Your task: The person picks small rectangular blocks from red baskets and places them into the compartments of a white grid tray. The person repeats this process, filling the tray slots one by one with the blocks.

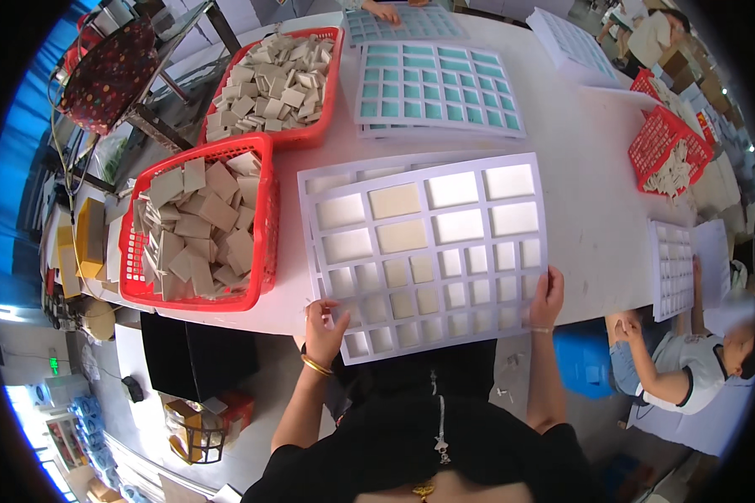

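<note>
A white compartment tray [470,246] lies in front of me at the table's near edge, slightly tilted, with a second similar sheet showing beneath its far and left edges. Large openings fill its far part and smaller ones its near part. Cream-coloured pieces [401,235] sit in the second column from the left; the other openings look white. My left hand [324,329], a gold bangle at its wrist, has curled fingers at the tray's near left corner. My right hand [547,298] closes round its right edge, thumb near the rim.
Two red baskets [266,226] of flat pale tiles stand left. Beyond my tray lie trays with turquoise openings [439,88]; another person's hand [382,12] is behind them. A stack of white trays [572,46] and red baskets [658,151] are right, where a person [688,365] sits.
</note>
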Demonstrator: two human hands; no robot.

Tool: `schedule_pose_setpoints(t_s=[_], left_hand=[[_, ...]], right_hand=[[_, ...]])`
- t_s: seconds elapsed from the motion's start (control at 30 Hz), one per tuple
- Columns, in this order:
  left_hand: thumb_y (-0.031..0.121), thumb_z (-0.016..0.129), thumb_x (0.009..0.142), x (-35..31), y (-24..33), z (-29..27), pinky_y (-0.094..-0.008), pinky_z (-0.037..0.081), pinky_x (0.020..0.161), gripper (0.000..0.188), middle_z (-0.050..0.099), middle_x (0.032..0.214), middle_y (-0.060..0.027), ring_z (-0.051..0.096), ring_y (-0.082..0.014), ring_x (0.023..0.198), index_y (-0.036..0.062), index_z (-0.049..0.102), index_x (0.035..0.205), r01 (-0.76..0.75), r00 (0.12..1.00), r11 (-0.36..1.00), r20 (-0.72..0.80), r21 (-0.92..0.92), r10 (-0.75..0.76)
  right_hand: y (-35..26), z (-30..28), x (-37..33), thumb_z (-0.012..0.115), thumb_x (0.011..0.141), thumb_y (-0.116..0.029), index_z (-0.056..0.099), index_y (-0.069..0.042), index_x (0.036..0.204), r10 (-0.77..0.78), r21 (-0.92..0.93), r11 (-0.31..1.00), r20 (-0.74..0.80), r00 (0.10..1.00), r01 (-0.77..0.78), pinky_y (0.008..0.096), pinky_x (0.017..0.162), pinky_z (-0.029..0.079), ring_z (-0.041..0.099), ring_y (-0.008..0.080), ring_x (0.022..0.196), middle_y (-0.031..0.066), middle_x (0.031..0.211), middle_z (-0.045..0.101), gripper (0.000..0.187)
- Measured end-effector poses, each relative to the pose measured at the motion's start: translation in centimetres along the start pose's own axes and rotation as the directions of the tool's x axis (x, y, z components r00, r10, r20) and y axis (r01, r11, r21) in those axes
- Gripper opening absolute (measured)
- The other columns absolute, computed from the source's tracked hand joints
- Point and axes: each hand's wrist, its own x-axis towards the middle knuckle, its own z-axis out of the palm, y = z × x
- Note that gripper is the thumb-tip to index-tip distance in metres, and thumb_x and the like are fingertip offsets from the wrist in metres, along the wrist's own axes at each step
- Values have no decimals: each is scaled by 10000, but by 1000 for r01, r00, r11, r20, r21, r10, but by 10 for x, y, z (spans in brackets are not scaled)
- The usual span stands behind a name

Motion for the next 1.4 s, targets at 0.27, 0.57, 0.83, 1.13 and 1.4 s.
schedule_pose_setpoints(t_s=[0.27,0.57,0.83,1.13,1.4], left_hand=[[215,571,919,39,-38,-3,-270,451,666,219,565,973,-78,551,-158,792,25,534,1021,-57,912,998,-407,3,53],[296,448,988,113,-64,5,-258,405,621,350,540,744,5,459,-68,695,-10,612,943,199,980,922,82,-332,-182],[309,453,959,124,-95,-5,-382,436,618,372,574,702,-161,557,-255,652,-28,589,880,109,990,990,-99,89,-100],[309,445,944,113,-102,-15,-447,470,727,361,625,879,-241,602,-409,854,-5,623,959,-29,997,968,-59,248,45],[367,372,957,130,-107,-25,-480,456,798,437,630,935,-247,598,-410,904,6,614,997,-40,999,933,14,358,38]], right_hand=[[5,-14,1,486,959,-118,529,40,1136,-1,72,997,-55,998,5,249,850,433,545,106,928,64,1030,595,242],[-16,-27,13,496,952,-112,536,37,1145,-25,128,991,-32,999,29,252,863,426,535,108,954,62,1048,594,247],[-37,-142,66,538,958,-229,520,15,1242,63,-63,992,-481,875,-106,276,913,425,519,128,1041,62,1184,566,375],[93,-374,148,550,938,-337,511,3,1286,14,-650,739,-247,969,-176,323,982,407,535,228,1151,124,1271,556,489],[70,-225,160,623,886,-307,447,-27,1331,-172,-620,784,-256,951,-25,355,928,425,576,210,1019,127,1288,504,554]])
